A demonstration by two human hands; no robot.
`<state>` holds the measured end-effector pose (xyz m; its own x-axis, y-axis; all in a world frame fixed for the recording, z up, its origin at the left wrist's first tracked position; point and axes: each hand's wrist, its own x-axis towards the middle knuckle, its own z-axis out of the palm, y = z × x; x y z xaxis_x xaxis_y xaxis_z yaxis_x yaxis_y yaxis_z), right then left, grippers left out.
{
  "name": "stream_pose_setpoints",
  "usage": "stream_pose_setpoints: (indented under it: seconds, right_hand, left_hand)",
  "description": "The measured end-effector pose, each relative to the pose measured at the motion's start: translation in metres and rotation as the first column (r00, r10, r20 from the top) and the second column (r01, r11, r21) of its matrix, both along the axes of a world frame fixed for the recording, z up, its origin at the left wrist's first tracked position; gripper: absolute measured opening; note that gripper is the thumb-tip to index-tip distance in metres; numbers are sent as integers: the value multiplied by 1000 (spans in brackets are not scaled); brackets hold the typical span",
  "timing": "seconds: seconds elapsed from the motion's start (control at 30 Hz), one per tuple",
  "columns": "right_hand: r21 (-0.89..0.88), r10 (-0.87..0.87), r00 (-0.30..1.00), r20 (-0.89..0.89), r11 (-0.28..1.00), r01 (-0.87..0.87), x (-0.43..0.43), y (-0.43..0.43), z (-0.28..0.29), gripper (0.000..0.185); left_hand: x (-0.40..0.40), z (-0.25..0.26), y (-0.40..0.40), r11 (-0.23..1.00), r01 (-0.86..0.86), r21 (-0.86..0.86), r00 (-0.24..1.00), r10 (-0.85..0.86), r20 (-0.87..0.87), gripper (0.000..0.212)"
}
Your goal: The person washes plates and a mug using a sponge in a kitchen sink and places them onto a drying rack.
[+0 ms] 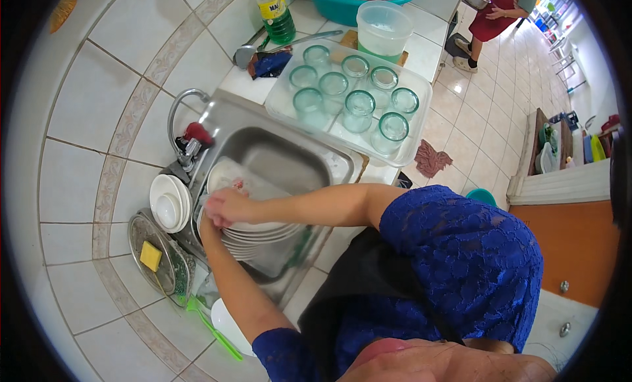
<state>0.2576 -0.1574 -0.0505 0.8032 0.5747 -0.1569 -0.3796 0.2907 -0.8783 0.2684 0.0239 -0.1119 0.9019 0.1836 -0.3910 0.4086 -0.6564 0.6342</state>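
My right hand (231, 205), its fingers curled, is over a stack of white plates (266, 234) in the stainless steel sink (269, 142). My left hand (211, 217) meets it at the sink's wall side and is largely covered by it. Whether either hand grips anything is hidden. Just beyond the hands, a pale flat item (252, 179) with a reddish spot lies on the plates. The curved faucet (185, 98) rises beside the sink, with a red and black cloth (197, 134) around its base.
Upturned glass jars (359, 105) stand on a clear plastic tray (286, 110) right of the sink. Behind are a tub of green liquid (382, 31), a teal basin (340, 9) and a bottle (276, 19). White bowls (170, 204), a yellow sponge (150, 256) and a green brush (217, 332) lie wallward. A person (493, 14) stands beyond.
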Motion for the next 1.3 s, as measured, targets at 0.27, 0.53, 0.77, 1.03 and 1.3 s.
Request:
stream_pose_setpoints:
  seconds: [0.27, 0.53, 0.77, 1.03, 1.3]
  right_hand:
    - [-285, 139, 523, 841, 935, 210, 18, 2, 63, 25]
    - [-256, -539, 567, 622, 545, 798, 171, -26, -16, 24]
    - [-298, -667, 744, 50, 701, 648, 263, -46, -10, 37]
    - [365, -560, 829, 12, 774, 517, 196, -38, 13, 22]
    - [-157, 2, 267, 964, 813, 560, 54, 42, 35, 28]
  left_hand:
    - [-6, -9, -28, 697, 178, 694, 840, -475, 261, 20]
    - [-10, 49, -94, 706, 44, 707, 859, -388, 334, 14]
    - [7, 57, -109, 920, -33, 391, 641, -280, 714, 26]
    - [-5, 44, -54, 988, -83, -133, 851, 139, 507, 23]
    - [41, 2, -19, 711, 67, -700, 828, 352, 437, 30]
